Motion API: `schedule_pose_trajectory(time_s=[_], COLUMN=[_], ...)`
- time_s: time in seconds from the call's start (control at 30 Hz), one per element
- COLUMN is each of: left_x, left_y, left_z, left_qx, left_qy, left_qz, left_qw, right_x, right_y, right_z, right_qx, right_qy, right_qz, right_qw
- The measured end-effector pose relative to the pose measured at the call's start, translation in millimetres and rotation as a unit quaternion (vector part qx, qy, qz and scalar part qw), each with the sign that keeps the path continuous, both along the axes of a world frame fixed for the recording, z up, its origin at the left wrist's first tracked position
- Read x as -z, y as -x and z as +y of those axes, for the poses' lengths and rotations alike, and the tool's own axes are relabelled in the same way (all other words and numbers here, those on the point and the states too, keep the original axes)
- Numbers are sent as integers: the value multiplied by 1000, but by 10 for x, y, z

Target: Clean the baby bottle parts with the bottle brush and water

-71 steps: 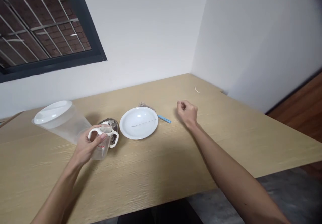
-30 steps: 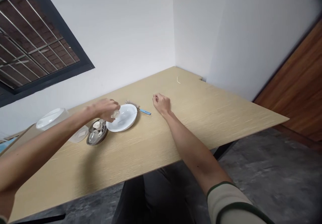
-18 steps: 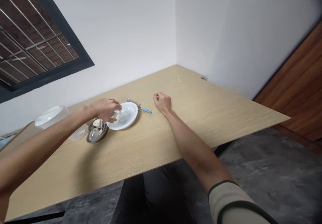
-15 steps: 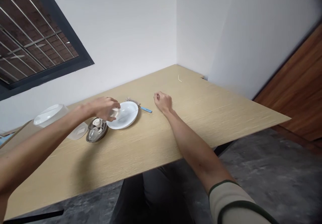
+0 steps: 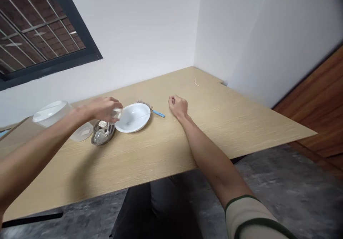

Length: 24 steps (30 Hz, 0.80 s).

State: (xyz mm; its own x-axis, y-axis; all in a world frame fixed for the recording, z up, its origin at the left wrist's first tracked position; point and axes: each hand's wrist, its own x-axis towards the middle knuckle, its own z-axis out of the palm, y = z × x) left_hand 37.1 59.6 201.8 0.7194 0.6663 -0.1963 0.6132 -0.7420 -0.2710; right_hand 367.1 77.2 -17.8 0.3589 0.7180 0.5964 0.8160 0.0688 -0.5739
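Note:
My left hand (image 5: pixel 105 108) is closed round a small clear container with a white part (image 5: pixel 116 113), just at the left rim of the white bowl (image 5: pixel 133 119). Below that hand, a metal dish (image 5: pixel 94 141) holds clear plastic pieces (image 5: pixel 101 137) and a white ring-like piece (image 5: pixel 103 124). My right hand (image 5: pixel 179 106) rests on the table as a loose fist, to the right of the bowl. Whether anything is inside its curled fingers is hidden. Between it and the bowl lies a brush with a blue handle (image 5: pixel 158 113), its bristles partly behind the bowl.
A translucent white tub (image 5: pixel 50 113) and a clear round plastic piece (image 5: pixel 81 132) stand at the left, partly behind my left arm. A thin white strip (image 5: pixel 196 83) lies far back on the wooden table (image 5: pixel 241 121). Walls and a barred window (image 5: pixel 40 28) border the back.
My left hand has shifted left with the small container, from over the bowl to its left rim. My right fist stays in place. The view has turned slightly.

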Motion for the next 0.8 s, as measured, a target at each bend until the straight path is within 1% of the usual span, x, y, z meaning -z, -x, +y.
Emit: schedule_pose_trajectory(time_s=[0.1,0.17,0.27,0.33,0.37,0.4,0.43,0.47,0.5,0.53,0.57,0.6,0.67,0.7,0.73,0.8], left_x=[59,83,98,112,128,154,195,250,321,406,501,601,796,882,957,1072], left_y=[9,27,108,213,282,359,443,528,610,685,749,799,854,863,864,860], left_z=[-10,6,31,9,-21,-63,-114,-171,-227,-279,-321,-354,-390,-397,-402,-411], left_qx=[-13,-10,-4,-12,-19,-31,-43,-59,-87,-116,-141,-154,-154,-143,-124,-94], left_qy=[2,6,7,14,16,17,16,10,11,23,50,68,80,118,141,177], left_qz=[0,-7,-51,-103,-143,-195,-267,-346,-428,-525,-607,-688,-734,-771,-797,-832], left_qw=[1000,1000,999,995,989,980,963,936,899,843,780,706,657,610,574,517], right_x=[-3,-3,1,6,7,7,6,4,1,-1,-4,-6,-8,-9,-11,-18], right_y=[-1,-7,-20,-26,-28,-28,-27,-25,-23,-21,-20,-19,-21,-23,-24,-25], right_z=[-7,-13,-22,-26,-28,-29,-30,-32,-33,-36,-39,-42,-51,-57,-63,-76], right_qx=[-3,-1,6,10,13,15,17,19,21,22,22,22,23,24,25,27], right_qy=[-6,-9,-10,-10,-10,-11,-14,-17,-20,-24,-27,-31,-36,-37,-37,-33], right_qz=[0,-1,-4,-5,-4,-3,0,4,9,14,19,24,34,38,41,45], right_qw=[1000,1000,1000,1000,1000,1000,1000,1000,1000,999,999,999,999,998,998,998])
